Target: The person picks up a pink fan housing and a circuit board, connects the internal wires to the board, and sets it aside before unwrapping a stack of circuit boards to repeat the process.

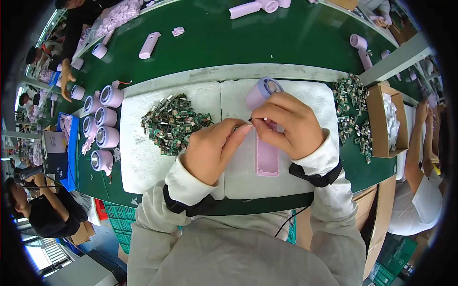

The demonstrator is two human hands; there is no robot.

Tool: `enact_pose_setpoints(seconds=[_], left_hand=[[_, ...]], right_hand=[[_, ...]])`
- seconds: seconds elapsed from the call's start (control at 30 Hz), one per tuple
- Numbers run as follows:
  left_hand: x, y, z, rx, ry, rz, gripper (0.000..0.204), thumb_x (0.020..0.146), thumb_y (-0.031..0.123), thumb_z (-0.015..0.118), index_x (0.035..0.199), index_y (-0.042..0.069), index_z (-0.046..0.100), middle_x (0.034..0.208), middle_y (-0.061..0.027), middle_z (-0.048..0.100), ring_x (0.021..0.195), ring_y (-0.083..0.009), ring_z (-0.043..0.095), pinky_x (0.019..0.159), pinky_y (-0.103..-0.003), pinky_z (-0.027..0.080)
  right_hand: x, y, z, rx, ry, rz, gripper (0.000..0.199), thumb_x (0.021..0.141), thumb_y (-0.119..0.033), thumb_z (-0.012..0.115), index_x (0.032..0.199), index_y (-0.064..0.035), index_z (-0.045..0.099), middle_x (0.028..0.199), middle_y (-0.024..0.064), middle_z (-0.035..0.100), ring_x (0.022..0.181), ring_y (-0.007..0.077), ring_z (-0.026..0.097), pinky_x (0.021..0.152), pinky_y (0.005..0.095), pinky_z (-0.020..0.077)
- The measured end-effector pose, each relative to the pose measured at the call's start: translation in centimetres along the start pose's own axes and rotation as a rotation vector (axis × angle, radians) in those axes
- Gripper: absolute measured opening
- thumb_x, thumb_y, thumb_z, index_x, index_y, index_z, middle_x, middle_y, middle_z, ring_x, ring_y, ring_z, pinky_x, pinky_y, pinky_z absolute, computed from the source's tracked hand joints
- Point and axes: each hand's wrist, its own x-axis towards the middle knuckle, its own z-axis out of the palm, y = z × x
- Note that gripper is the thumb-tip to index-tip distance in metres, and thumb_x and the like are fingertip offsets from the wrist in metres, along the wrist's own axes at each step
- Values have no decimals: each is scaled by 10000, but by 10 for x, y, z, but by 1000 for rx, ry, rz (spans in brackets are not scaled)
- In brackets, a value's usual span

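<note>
A lilac handheld fan lies on the white foam pad in front of me, its round head (258, 95) at the far end and its hollow, open handle (267, 162) pointing toward me. Over the top of the handle, my right hand (291, 126) pinches a small black piece (251, 120) between thumb and forefinger. My left hand (210, 148) meets it from the left, thumb and forefinger closed at the tips; what they hold is too small to make out. The fingers hide the joint between handle and head. Left of my left hand is a heap of small green circuit boards (174, 125).
Several lilac fan heads (107, 137) stand at the left beside a blue tray (71, 157). More circuit boards (350, 107) lie at the right, next to a cardboard box (389, 121) of white pieces. Across the green table are lilac handle parts (149, 45). Other people work on both sides.
</note>
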Motion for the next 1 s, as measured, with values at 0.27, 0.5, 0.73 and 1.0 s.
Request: enact_pose_setpoints(seconds=[0.27,0.5,0.73,1.0], left_hand=[[0,8,10,-410,104,-303,201,986,83,652,1147,-22,595,765,-107,691,669,-186,725,583,-275,560],[3,4,8,-658,30,-373,191,1011,57,606,1175,-30,564,802,-85,675,706,-188,719,603,-279,577],[3,-7,11,-929,77,-344,273,1002,46,616,1265,-19,582,1065,-111,688,866,-162,728,753,-283,580],[1,0,10,-535,74,-225,311,989,1,595,1298,20,621,1063,-108,713,954,-171,722,829,-283,563]], right_hand=[[-6,-6,-4,27,-51,49,107,825,-8,716,929,-9,688,788,86,592,679,225,590,596,320,477],[-8,-9,-3,12,-12,123,91,851,-22,712,939,-7,693,791,83,611,664,200,599,587,302,480],[-6,-6,1,63,46,150,96,853,-17,708,949,-7,700,801,84,614,681,193,619,603,291,496],[-6,-7,-1,-35,50,112,129,837,-21,722,963,-3,701,820,104,622,692,219,650,618,313,525]])
